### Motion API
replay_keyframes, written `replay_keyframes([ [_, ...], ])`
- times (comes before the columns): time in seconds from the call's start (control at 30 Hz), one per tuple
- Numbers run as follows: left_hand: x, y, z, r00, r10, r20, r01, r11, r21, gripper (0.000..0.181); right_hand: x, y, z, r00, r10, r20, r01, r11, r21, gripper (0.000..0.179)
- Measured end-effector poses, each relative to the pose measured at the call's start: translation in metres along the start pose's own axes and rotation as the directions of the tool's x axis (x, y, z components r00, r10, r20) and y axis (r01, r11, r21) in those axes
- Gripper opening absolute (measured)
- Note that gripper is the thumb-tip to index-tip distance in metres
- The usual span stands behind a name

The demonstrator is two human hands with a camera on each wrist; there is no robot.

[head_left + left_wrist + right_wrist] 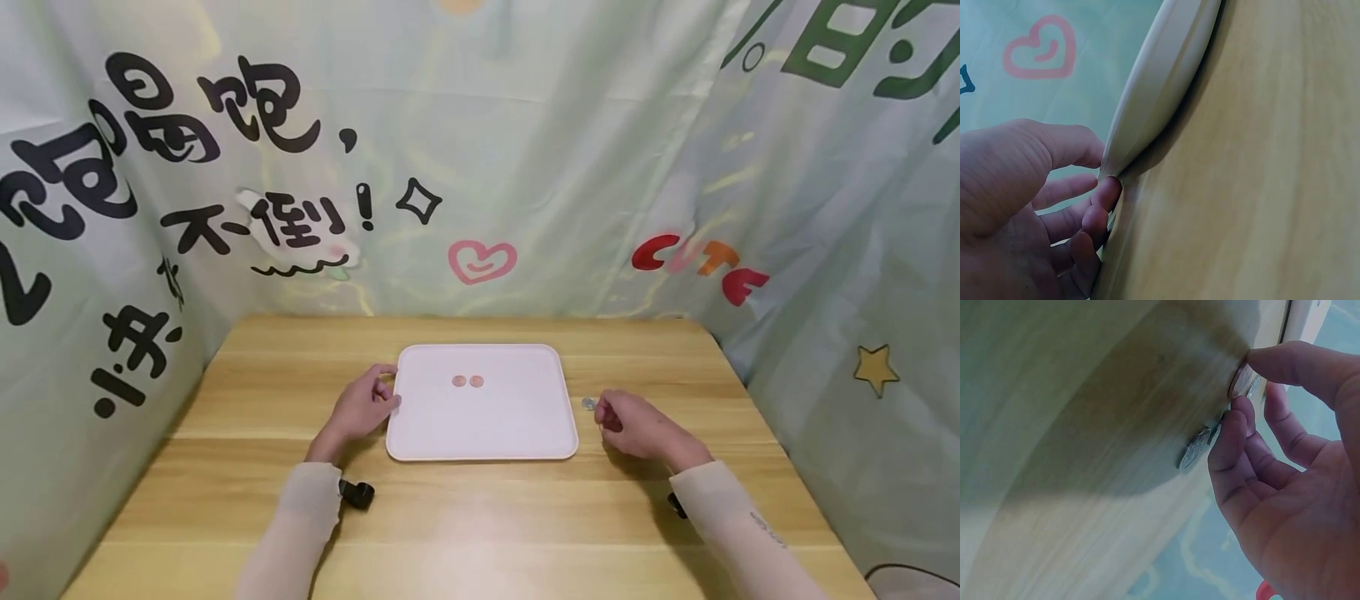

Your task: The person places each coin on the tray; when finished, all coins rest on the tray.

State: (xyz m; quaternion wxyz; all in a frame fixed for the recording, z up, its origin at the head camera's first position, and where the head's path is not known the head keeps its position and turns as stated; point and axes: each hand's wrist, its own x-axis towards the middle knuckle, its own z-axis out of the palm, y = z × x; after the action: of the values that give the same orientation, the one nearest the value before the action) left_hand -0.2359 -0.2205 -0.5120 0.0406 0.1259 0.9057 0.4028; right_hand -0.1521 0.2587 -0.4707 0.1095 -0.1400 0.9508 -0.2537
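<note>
My pale pink tray (480,427) lies flat on the wooden table (480,521). Two little brown coins (459,381) lie in it, side by side, toward the far edge and a bit left of the middle.

My left hand (362,408) is at the tray's left edge. My thumb and pointing finger touch it there, with a gap between them, and my fingers are loosely bent.

My right hand (641,425) is on the other side, just past the tray's right edge. My thumb and fingertips pinch a thin coin (1240,380) on its edges. I can't tell if it is off the table.

From my head, I see just a shiny bit of silver by my right fingers. My right wrist looks closer: a silver coin (1194,449) lies on the wood, and more coins peek out behind my fingers, too hidden to count.

My left wrist sees the tray's sloping outside wall and the dark shadow under it, but that wall hides the brown coins. Only my head sees inside the tray.
</note>
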Motion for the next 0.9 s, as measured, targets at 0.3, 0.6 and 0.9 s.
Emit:
replay_keyframes([
  [0.3,-0.0009,0.0023,0.0033,1.000,-0.019,-0.013,0.019,1.000,-0.006,0.052,0.0003,0.0000,-0.0026,0.999,0.017,0.027,-0.017,1.000,-0.011,0.019],
  [0.6,-0.0023,0.0067,0.0003,1.000,-0.017,-0.011,0.017,1.000,0.013,0.052,0.0008,0.0012,0.0014,1.000,0.014,0.008,-0.014,1.000,-0.015,0.019],
  [0.9,-0.0017,0.0055,0.0014,1.000,-0.023,-0.005,0.023,1.000,0.011,0.052,0.0014,0.0009,-0.0013,0.999,0.031,-0.009,-0.030,0.999,0.013,0.021],
])
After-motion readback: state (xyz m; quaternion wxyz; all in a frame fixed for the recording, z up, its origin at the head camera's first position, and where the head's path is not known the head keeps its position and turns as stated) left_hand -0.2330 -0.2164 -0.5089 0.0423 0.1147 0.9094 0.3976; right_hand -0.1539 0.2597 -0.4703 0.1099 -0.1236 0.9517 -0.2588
